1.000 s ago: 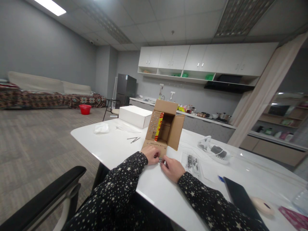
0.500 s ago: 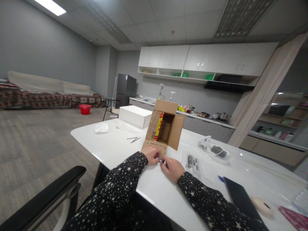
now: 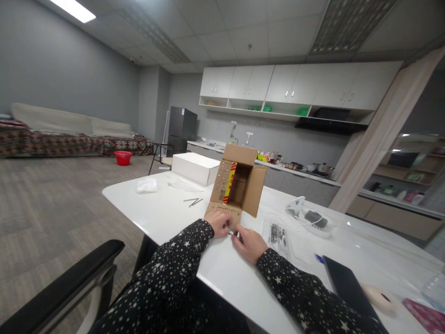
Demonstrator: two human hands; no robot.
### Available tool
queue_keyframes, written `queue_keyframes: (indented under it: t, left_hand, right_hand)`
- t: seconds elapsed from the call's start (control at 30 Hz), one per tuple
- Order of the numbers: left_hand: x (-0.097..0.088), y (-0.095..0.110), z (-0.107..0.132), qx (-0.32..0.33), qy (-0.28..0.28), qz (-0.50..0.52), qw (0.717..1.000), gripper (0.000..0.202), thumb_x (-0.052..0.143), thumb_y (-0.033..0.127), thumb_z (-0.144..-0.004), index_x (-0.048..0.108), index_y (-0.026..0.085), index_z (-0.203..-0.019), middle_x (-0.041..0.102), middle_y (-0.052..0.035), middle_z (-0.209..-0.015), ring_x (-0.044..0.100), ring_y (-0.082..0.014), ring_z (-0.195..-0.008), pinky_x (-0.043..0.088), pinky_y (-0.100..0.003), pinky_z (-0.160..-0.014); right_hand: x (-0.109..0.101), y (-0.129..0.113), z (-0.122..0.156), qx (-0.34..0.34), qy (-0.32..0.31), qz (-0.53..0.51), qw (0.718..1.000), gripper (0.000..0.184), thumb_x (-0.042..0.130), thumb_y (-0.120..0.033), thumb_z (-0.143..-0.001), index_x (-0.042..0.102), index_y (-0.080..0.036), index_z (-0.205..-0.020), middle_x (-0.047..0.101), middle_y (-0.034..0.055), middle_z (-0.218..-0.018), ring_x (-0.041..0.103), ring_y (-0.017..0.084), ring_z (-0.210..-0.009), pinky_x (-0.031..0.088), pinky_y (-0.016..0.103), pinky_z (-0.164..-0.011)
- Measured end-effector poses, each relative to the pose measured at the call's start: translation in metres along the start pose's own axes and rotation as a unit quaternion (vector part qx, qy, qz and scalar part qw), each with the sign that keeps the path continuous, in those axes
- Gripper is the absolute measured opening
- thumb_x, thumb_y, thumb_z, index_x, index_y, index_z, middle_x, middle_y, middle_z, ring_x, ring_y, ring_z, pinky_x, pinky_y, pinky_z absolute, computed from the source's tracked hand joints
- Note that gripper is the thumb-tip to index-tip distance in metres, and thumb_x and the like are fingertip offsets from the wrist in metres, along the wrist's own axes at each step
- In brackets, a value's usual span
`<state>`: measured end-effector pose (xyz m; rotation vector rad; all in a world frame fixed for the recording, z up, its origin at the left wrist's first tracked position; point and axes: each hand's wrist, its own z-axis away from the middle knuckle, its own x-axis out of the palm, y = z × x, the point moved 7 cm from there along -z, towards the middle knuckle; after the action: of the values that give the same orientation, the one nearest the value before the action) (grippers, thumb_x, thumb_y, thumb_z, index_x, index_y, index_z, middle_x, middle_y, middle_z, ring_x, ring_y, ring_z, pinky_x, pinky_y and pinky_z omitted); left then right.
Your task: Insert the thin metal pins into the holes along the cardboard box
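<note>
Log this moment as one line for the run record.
left hand: on cardboard box lower flap | right hand: beside it, fingertips meeting left's at flap edge | small item between fingers: unclear | box: open, on white table

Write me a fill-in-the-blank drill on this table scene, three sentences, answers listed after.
1. The cardboard box lies on its side with its flaps ____.
2. Both hands, left hand and right hand, meet at the box's ____ flap.
3. Behind the cardboard box stands a closed ____ box on the table.

Missing words: open; bottom; white
</note>
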<state>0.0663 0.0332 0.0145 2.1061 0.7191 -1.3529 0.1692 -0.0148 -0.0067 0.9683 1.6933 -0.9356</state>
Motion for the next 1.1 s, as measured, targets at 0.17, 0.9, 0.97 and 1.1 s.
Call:
queue_keyframes:
  t: [0.17,0.9,0.97,1.1]
  left_hand:
    - [0.0003,0.0018,0.0005,0.009,0.004,0.000,1.000,0.008,0.059,0.022,-0.065,0.060,0.020,-0.072,0.066,-0.0006,-0.073,0.061,-0.0191,-0.076,0.043,-0.029,-0.073]
    - [0.0030,0.0012,-0.0006,0.005,-0.005,0.014,1.000,0.015,0.059,0.023,-0.067,0.063,0.020,-0.080,0.068,-0.0014,-0.076,0.062,-0.0204,-0.079,0.042,-0.031,-0.077]
    - [0.0028,0.0015,-0.0009,0.008,-0.005,0.015,1.000,0.014,0.059,0.023,-0.067,0.063,0.020,-0.080,0.069,-0.0015,-0.076,0.062,-0.0200,-0.079,0.042,-0.031,-0.077]
    - [0.0022,0.0013,-0.0009,0.009,-0.007,0.019,1.000,0.015,0.058,0.022,-0.067,0.063,0.020,-0.080,0.069,-0.0011,-0.077,0.062,-0.0195,-0.078,0.043,-0.030,-0.076]
  right_hand:
    - [-0.0017,-0.0007,0.0003,0.001,0.000,0.004,1.000,0.011,0.044,-0.027,-0.088,0.053,-0.021,-0.090,0.062,-0.0004,-0.071,0.054,0.013,-0.063,0.026,0.023,-0.058]
    - [-0.0007,-0.0004,-0.0002,-0.004,0.005,-0.002,1.000,0.013,0.044,-0.028,-0.088,0.054,-0.021,-0.089,0.061,-0.0002,-0.069,0.054,0.013,-0.063,0.026,0.023,-0.057]
    - [-0.0002,-0.0001,-0.0001,-0.006,0.005,-0.003,1.000,0.012,0.044,-0.027,-0.088,0.054,-0.021,-0.089,0.061,-0.0003,-0.069,0.054,0.013,-0.063,0.026,0.022,-0.058]
    - [-0.0005,-0.0002,0.0005,-0.004,0.006,-0.001,1.000,0.011,0.044,-0.026,-0.087,0.054,-0.021,-0.089,0.061,-0.0006,-0.068,0.053,0.013,-0.062,0.026,0.022,-0.058]
